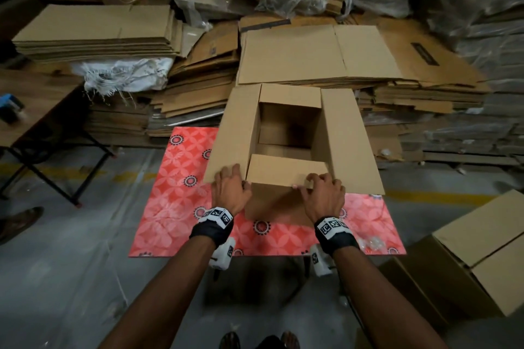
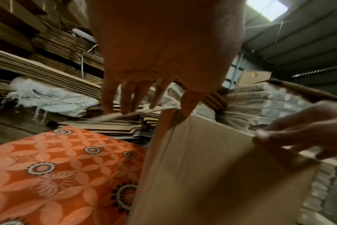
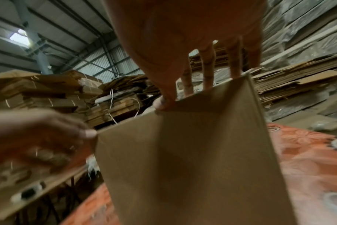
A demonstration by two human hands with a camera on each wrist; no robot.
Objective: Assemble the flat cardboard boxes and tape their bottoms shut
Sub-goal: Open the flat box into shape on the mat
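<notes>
Cardboard box [image 1: 292,122] beyond both grips.

Left hand [image 3: 38,137] blurred

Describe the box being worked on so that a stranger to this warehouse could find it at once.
Find the red flower-patterned mat on the grey floor, in front of the stacks of flattened cardboard. The opened cardboard box stands on its far edge, held at the near rim by the left hand and right hand. Unlike the flat sheets behind, it is squared up, hollow, flaps spread.
</notes>
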